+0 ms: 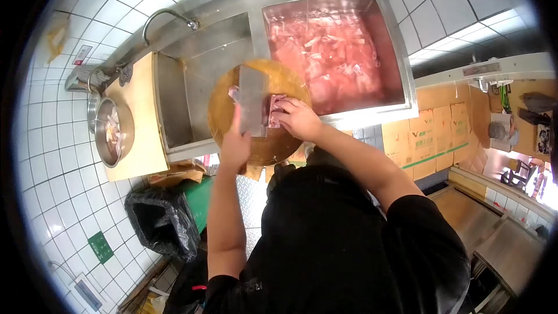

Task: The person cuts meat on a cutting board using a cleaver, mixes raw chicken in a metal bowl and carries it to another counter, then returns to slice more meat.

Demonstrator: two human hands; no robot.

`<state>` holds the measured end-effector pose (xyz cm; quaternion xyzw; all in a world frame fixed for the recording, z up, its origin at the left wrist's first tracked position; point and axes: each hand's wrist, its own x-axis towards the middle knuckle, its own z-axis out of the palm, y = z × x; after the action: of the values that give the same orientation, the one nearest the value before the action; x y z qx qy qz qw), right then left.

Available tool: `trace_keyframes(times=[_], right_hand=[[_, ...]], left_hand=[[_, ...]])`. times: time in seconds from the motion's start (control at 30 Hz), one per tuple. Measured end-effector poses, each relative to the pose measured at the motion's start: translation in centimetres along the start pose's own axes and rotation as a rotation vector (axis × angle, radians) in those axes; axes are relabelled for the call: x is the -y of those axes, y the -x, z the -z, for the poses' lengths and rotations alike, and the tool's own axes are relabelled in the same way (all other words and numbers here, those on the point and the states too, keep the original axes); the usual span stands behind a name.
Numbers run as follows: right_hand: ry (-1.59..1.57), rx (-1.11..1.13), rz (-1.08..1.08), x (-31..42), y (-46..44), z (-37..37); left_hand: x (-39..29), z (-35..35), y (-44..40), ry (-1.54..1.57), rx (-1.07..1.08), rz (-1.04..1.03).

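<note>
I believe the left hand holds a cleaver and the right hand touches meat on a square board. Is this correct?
Not quite: the head view shows the board is round. The left hand holds the cleaver, and the right hand touches the meat.

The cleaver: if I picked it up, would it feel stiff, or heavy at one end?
The cleaver is likely stiff, as it looks flat and straight-edged. It may feel front-heavy, since most of it extends beyond the left hand.
</note>
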<state>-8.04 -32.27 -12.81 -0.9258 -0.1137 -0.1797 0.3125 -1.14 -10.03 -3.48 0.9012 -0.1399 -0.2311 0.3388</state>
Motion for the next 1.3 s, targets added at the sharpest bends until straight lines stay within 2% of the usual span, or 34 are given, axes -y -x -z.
trace_keyframes(times=[0.03, 0.07, 0.2, 0.33, 0.43, 0.53, 0.63, 0.67, 0.77, 0.87, 1.07, 1.17, 1.3], right_hand=[[-0.019, -0.019, -0.04, 0.0, 0.4, 0.5], [-0.04, -0.037, -0.083, 0.0, 1.0, 0.9], [0.025, -0.233, -0.238, -0.8, 3.1, 2.8], [0.049, -0.27, -0.3, -2.0, 5.0, 3.6], [0.059, -0.305, -0.332, -2.4, 5.9, 4.7], [0.086, -0.331, -0.35, -3.0, 6.6, 5.3], [0.072, -0.31, -0.402, -3.5, 7.2, 5.3], [0.079, -0.313, -0.385, -3.7, 7.2, 5.2], [0.091, -0.304, -0.335, -3.6, 7.4, 4.8], [0.037, -0.291, -0.246, -2.8, 5.8, 4.1], [0.034, -0.011, 0.14, -0.8, 0.8, -0.4], [0.145, 0.133, 0.185, -1.7, 0.1, -1.1], [0.208, 0.351, 0.136, -1.8, -0.7, -0.3]], left_hand=[[-1.0, -0.5, 0.8, -0.125, -0.076, -0.148], [-2.4, -1.4, 2.1, -0.241, -0.108, -0.07], [-4.4, -3.9, 4.3, -0.324, -0.297, -0.321], [-3.9, -5.1, 3.7, -0.426, -0.143, -0.227], [-5.9, -4.0, 4.1, -0.416, -0.25, -0.332], [-10.7, -1.0, 5.2, -0.274, -0.48, -0.524], [-10.8, -0.3, 6.9, -0.175, -0.525, -0.58], [-9.9, -1.2, 6.0, -0.125, -0.59, -0.662], [-2.9, -6.3, 3.6, -0.438, -0.108, -0.214], [-2.3, -6.6, 2.3, -0.456, 0.043, -0.099], [-1.8, -4.4, 2.1, -0.456, 0.028, -0.113], [-2.1, -3.8, 4.0, -0.419, 0.079, -0.066], [-2.2, -2.7, 7.1, -0.427, 0.126, 0.022]])
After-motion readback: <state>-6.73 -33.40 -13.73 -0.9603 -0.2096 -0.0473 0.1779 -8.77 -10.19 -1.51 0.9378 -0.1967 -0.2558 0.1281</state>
